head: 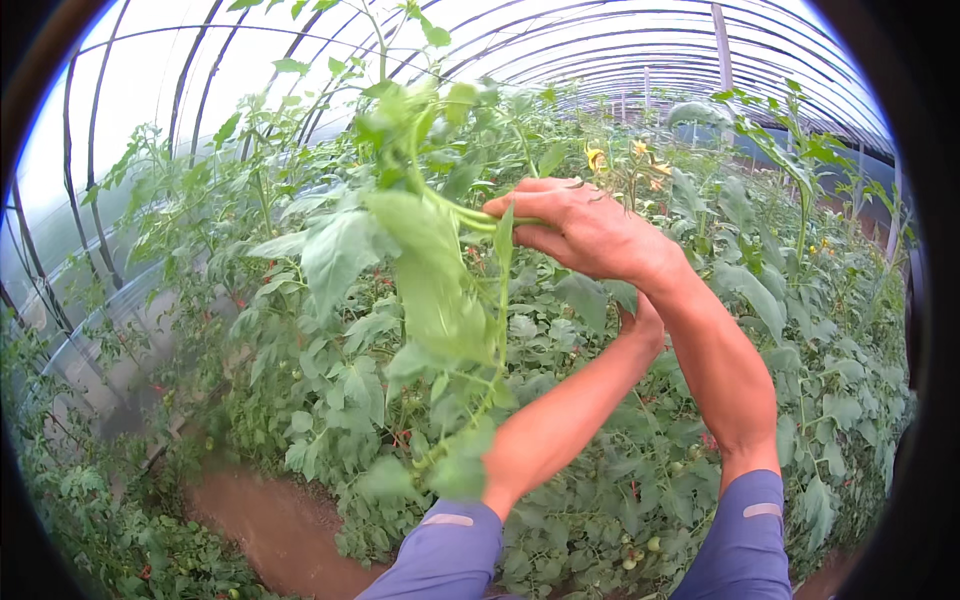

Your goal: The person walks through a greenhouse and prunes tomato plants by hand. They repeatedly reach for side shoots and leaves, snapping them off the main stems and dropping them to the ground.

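Observation:
My right hand [577, 225] grips a green tomato stem [469, 214] between thumb and fingers. From that grip the stem bends up to the left, and its large leaves [435, 277] hang down, blurred. My left forearm crosses beneath the right wrist. Only the wrist end of my left hand [641, 322] shows; its fingers are hidden behind the right arm and tomato foliage, so what it holds cannot be seen. Yellow tomato flowers [596, 159] stand just above my right hand.
Dense tomato plants [360, 390] surround my arms, with red ties among them. Green tomatoes [634, 556] hang low in front. A bare soil path [277, 525] runs at lower left. Curved greenhouse ribs [187, 82] and a post [721, 49] rise behind.

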Demonstrator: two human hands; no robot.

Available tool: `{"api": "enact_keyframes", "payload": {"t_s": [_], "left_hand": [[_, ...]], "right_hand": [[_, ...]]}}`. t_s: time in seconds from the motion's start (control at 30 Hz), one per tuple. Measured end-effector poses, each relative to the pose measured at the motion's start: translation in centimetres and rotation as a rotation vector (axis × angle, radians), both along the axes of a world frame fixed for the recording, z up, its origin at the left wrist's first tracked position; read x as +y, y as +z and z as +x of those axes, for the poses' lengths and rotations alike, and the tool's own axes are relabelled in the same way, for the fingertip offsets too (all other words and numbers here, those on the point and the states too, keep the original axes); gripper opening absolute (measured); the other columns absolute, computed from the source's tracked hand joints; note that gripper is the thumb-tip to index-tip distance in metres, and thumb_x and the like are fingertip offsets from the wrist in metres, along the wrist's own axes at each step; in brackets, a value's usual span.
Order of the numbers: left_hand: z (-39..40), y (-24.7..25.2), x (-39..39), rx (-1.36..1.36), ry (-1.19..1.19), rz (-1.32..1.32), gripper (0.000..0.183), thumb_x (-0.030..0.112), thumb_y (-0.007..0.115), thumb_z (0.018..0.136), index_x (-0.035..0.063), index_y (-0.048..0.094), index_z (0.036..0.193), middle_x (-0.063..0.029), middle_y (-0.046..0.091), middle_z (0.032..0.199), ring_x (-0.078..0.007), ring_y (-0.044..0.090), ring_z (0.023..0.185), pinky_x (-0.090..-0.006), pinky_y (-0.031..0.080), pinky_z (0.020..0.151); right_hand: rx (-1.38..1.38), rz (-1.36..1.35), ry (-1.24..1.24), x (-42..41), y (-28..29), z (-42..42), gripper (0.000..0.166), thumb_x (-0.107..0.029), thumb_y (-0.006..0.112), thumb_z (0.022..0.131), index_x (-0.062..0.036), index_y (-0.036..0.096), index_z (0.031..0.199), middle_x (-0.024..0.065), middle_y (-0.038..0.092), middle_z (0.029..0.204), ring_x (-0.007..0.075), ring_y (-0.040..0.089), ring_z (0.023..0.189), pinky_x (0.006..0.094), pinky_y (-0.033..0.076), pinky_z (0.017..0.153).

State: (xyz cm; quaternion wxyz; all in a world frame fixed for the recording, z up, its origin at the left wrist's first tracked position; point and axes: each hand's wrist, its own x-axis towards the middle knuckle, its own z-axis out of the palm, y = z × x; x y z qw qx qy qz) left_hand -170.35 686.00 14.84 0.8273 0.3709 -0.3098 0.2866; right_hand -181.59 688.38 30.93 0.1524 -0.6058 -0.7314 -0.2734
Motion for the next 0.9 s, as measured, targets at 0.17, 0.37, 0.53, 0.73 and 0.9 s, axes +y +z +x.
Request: {"api": "enact_keyframes", "payload": {"t_s": [0.17, 0.37, 0.53, 0.73, 0.9], "left_hand": [[-1.6, -0.8, 2.5, 0.092, 0.046, 0.033, 0.022, 0.03, 0.059, 0.1, 0.0106, 0.053, 0.107, -0.0026, 0.058, 0.096, -0.0138, 0.059, 0.091, -0.0346, 0.049, 0.077], [-1.9, -0.2, 3.1, 0.191, 0.049, 0.138, 0.025, 0.029, 0.06, 0.099, 0.0096, 0.054, 0.113, -0.0029, 0.06, 0.1, -0.0143, 0.059, 0.093, -0.0345, 0.049, 0.078], [-2.8, 0.9, 4.6, 0.269, 0.1, 0.269, 0.028, 0.029, 0.06, 0.099, 0.0088, 0.054, 0.117, -0.0031, 0.061, 0.103, -0.0148, 0.06, 0.095, -0.0344, 0.049, 0.079], [-6.6, 7.6, 1.9, 0.597, 0.183, 0.403, 0.051, 0.044, 0.042, 0.105, 0.0035, 0.053, 0.133, -0.0086, 0.061, 0.123, -0.0181, 0.057, 0.111, -0.0376, 0.046, 0.092], [-4.9, 7.4, 4.6, 0.669, 0.019, 0.401, 0.043, 0.041, 0.048, 0.106, 0.0039, 0.057, 0.126, -0.0072, 0.066, 0.112, -0.0177, 0.06, 0.098, -0.0379, 0.046, 0.088]], "right_hand": [[-0.012, 0.087, 0.259, -2.7, -3.1, -2.8, 0.038, -0.004, 0.071, 0.087, -0.0152, 0.069, 0.123, 0.0058, 0.066, 0.117, 0.0294, 0.063, 0.103, 0.0411, 0.051, 0.09], [0.566, 0.425, 0.548, -5.3, -2.3, 0.1, 0.042, 0.0, 0.069, 0.088, -0.017, 0.071, 0.127, 0.0096, 0.062, 0.133, 0.0241, 0.062, 0.113, 0.0373, 0.051, 0.098], [0.501, 0.879, 0.499, -3.6, 1.4, 1.6, 0.046, 0.007, 0.068, 0.083, -0.0122, 0.073, 0.124, 0.0068, 0.05, 0.14, 0.0172, 0.054, 0.119, 0.0286, 0.053, 0.099], [0.102, 1.519, -0.353, -3.2, 5.9, 8.7, 0.037, -0.018, 0.075, 0.09, -0.0117, 0.068, 0.125, 0.0129, 0.057, 0.137, 0.0319, 0.055, 0.118, 0.0422, 0.046, 0.1], [0.228, 1.196, -0.814, -1.2, 7.0, 9.8, 0.05, -0.034, 0.072, 0.092, -0.02, 0.06, 0.138, 0.0131, 0.055, 0.139, 0.037, 0.047, 0.133, 0.0566, 0.038, 0.107]]}}
